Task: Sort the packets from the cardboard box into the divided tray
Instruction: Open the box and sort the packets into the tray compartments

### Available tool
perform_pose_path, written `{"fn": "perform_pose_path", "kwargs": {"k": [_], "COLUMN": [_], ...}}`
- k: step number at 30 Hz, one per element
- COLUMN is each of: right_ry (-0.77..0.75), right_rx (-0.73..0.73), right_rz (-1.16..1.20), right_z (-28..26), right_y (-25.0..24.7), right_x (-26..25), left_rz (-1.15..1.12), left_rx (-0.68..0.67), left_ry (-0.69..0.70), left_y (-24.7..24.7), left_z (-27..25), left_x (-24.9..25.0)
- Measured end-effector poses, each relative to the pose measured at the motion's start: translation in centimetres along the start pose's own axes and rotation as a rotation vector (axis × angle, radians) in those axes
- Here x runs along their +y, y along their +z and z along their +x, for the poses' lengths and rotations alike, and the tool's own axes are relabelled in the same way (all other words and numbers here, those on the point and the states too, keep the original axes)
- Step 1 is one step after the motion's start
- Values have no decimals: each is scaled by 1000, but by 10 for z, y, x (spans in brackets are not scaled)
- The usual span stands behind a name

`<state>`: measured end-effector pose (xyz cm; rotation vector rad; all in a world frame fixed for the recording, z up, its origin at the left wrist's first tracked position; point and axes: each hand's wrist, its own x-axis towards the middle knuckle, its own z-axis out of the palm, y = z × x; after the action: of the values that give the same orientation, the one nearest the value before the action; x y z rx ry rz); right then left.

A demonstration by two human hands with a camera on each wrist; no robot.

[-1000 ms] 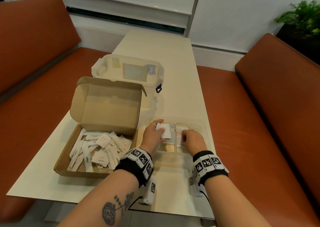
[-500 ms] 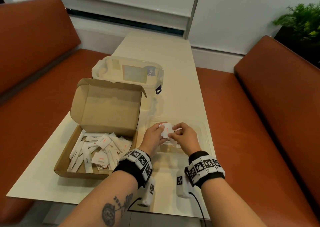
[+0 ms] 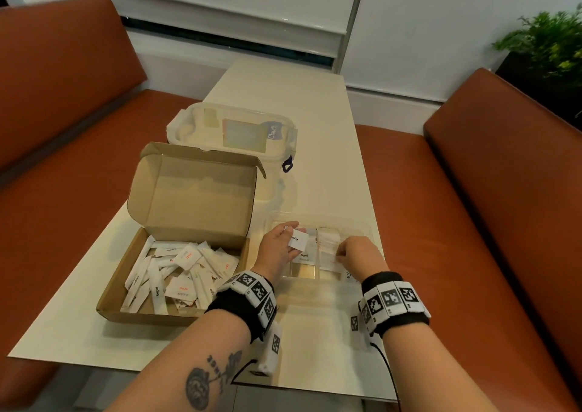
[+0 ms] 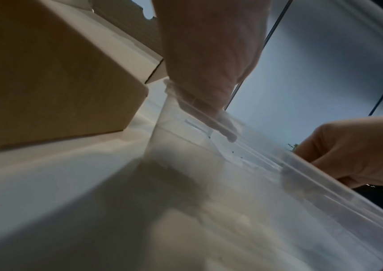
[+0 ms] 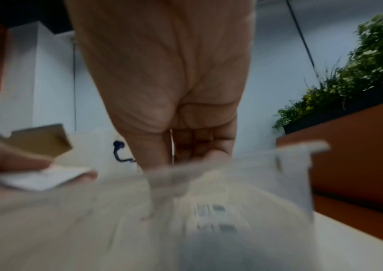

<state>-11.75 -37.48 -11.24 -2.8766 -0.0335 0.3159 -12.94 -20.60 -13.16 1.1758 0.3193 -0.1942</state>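
Orange bench seats flank a long cream table (image 3: 318,122), and nearest the viewer on it stands the clear divided tray (image 3: 365,227), the landmark for all else. Over the tray's left side the left hand (image 3: 278,248) holds a square white packet (image 3: 298,239) in a thumb-and-finger grip, its black print turned up. Over the tray's right side the right hand (image 3: 357,254) is curled, knuckles up, pressing down among the white packets already lying in the right compartment; whether its grip holds one of them, the head view cannot tell (the right wrist view, blurred, shows only fingers folded into the palm above the tray wall). That view does catch the held packet edge-on (image 5: 40,177), at its left border. The left wrist view shows the tray's clear wall (image 4: 267,192) from low down, with the left hand's palm (image 4: 211,60) above it. Left of the tray sits the open cardboard box (image 3: 195,197), lid raised, with a heap of loose packets (image 3: 176,276) inside. Beyond the tray and box stands a lidded plastic container (image 3: 233,128). Farther right of the tray, past the bench, grows a green plant (image 3: 548,43).
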Motion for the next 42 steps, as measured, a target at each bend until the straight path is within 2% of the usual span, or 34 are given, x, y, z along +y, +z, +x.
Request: {"fn": "perform_pose_path", "kwargs": {"k": [9, 14, 20, 26, 29, 32, 36, 38, 40, 42], "right_ry": [-63, -27, 84, 77, 33, -8, 4, 40, 53, 13], "right_rx": [167, 160, 140, 144, 233, 306, 168, 179, 231, 265], "right_rz": [45, 92, 195, 196, 186, 430, 876, 1029, 1073, 972], "right_z": [-2, 0, 2, -5, -8, -12, -11, -7, -4, 0], "right_y": [21, 22, 24, 26, 23, 16, 3, -4, -9, -11], "right_x": [5, 2, 3, 3, -1, -19, -44, -49, -49, -47], "left_rz": [29, 42, 43, 17, 20, 49, 145, 218, 276, 341], "left_rx": [1, -2, 1, -12, -38, -56, -68, -74, -75, -74], "left_ry": [16, 21, 13, -3, 5, 76, 202, 217, 224, 234], "left_y": [1, 1, 2, 3, 2, 4, 9, 10, 9, 6], "left_z": [-2, -2, -3, -6, -8, -10, -10, -9, -9, -9], "left_x": [1, 1, 2, 6, 8, 12, 15, 14, 11, 10]}}
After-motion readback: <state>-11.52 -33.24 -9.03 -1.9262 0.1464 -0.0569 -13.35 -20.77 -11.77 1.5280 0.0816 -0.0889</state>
